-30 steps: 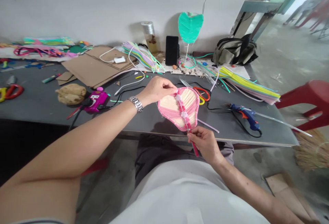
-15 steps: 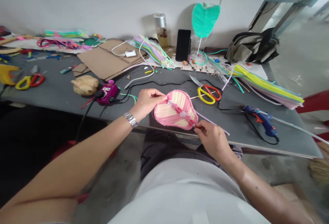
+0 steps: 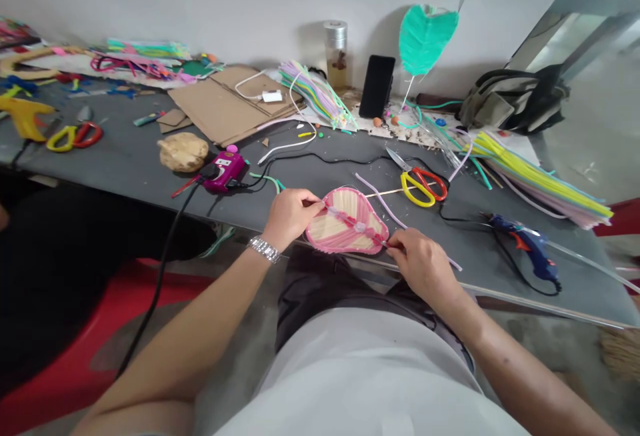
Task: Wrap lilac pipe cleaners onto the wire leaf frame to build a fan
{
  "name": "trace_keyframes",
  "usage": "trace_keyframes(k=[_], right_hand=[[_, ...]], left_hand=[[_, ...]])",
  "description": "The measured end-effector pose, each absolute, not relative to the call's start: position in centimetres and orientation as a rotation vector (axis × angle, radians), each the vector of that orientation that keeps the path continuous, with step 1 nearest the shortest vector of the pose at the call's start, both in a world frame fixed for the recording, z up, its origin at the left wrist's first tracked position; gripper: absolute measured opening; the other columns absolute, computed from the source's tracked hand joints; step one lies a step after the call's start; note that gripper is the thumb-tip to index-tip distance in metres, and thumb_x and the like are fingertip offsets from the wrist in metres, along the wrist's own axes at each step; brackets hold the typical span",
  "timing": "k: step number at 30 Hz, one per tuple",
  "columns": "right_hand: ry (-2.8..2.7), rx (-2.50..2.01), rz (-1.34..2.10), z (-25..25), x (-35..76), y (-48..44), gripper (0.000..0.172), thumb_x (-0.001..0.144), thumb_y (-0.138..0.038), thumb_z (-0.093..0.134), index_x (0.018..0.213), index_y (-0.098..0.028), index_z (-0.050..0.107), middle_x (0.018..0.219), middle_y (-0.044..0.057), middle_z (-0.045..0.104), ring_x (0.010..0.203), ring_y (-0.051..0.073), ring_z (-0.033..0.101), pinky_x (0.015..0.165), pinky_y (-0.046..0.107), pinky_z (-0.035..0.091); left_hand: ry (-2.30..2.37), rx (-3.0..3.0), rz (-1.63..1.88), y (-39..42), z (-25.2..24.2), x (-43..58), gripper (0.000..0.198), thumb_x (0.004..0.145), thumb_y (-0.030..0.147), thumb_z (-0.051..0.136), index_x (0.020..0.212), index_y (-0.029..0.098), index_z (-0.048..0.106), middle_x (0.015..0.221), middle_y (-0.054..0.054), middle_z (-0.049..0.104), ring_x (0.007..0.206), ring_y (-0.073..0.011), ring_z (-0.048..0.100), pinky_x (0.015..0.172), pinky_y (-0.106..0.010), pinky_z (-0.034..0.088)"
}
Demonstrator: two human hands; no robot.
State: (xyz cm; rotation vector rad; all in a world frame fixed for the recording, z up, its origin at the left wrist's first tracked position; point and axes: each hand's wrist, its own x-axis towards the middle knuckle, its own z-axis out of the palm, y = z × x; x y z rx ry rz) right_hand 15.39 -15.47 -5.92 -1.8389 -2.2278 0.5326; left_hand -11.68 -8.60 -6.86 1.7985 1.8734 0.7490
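I've got the L hand (image 3: 293,217) pinched nearly closed, thumb vs. fingertips, on the far-L rim of a pink-&-cream fan (image 3: 336,229), right at one end of the flowered strip (image 3: 359,227) that runs across its face. My R hand (image 3: 420,261) is curled w/ thumb & fingers together at the fan's near-R narrow end, by the strip's other end; its palm side is hidden, so can't tell how much it grips. Fan sits btwn both hands, face up, over the table's (image 3: 345,173) near edge; can't tell if it touches the top. Silver watch (image 3: 264,249) on L wrist.

Just beyond the fan I see a lilac stem (image 3: 383,201) lying slantwise, its near end by the R hand. Past that, scissors (image 3: 409,171) w/ yellow & red handles, blades pointing far-L. Farther R: blue glue gun (image 3: 527,246), clear stick out its back, & a yellow/lilac bundle (image 3: 545,179) lying behind it.

Far side, I get a jar (image 3: 337,56) w/ silver lid, a dark phone (image 3: 377,86) propped up, a teal leaf-shaped piece (image 3: 429,39) upright on a white stem, then a bag (image 3: 513,99) at far R. L side: magenta socket block (image 3: 225,169) beside a pale lumpy item (image 3: 183,152), cardboard (image 3: 220,103) behind.
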Motion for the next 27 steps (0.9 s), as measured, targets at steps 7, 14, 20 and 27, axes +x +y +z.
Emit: trace_keyframes(k=[7, 14, 20, 27], right_hand=[[-2.139, -1.736, 0.556, -5.5, 13.9, -11.6, 0.013, 0.084, -0.015, 0.060, 0.078, -0.021, 0.069, 0.085, 0.003, 0.073, 0.079, 0.017, 0.065, 0.072, 0.026, 0.041], [-2.112, -1.897, 0.382, -6.1, 10.5, -9.3, 0.009, 0.081, -0.019, 0.062, 0.079, -0.021, 0.071, 0.084, 0.005, 0.075, 0.074, 0.018, 0.064, 0.063, 0.027, 0.035], [-2.117, -1.975, 0.324, -6.3, 9.9, -9.3, 0.013, 0.086, -0.018, 0.059, 0.088, -0.020, 0.071, 0.088, 0.006, 0.075, 0.077, 0.019, 0.065, 0.063, 0.028, 0.032], [-2.111, -1.853, 0.287, -7.6, 10.2, -9.5, 0.022, 0.090, -0.014, 0.052, 0.094, -0.019, 0.073, 0.100, 0.007, 0.075, 0.086, 0.019, 0.064, 0.067, 0.027, 0.034]], left_hand=[[1.920, 1.758, 0.866, -9.5, -7.9, -11.2, 0.013, 0.082, 0.029, 0.071, 0.083, 0.020, 0.080, 0.088, -0.006, 0.082, 0.082, -0.0230, 0.074, 0.075, -0.032, 0.052], [1.927, 1.801, 0.821, -9.9, -7.6, -10.9, 0.016, 0.085, 0.031, 0.067, 0.083, 0.020, 0.079, 0.090, -0.008, 0.081, 0.085, -0.0254, 0.074, 0.079, -0.035, 0.053], [1.957, 1.824, 0.815, -10.3, -8.3, -10.8, 0.016, 0.086, 0.034, 0.067, 0.085, 0.023, 0.079, 0.092, -0.007, 0.081, 0.087, -0.0257, 0.074, 0.081, -0.035, 0.052], [1.978, 1.848, 0.732, -10.4, -8.2, -10.7, 0.015, 0.087, 0.032, 0.066, 0.087, 0.022, 0.078, 0.095, -0.008, 0.080, 0.090, -0.0284, 0.072, 0.080, -0.037, 0.051]])
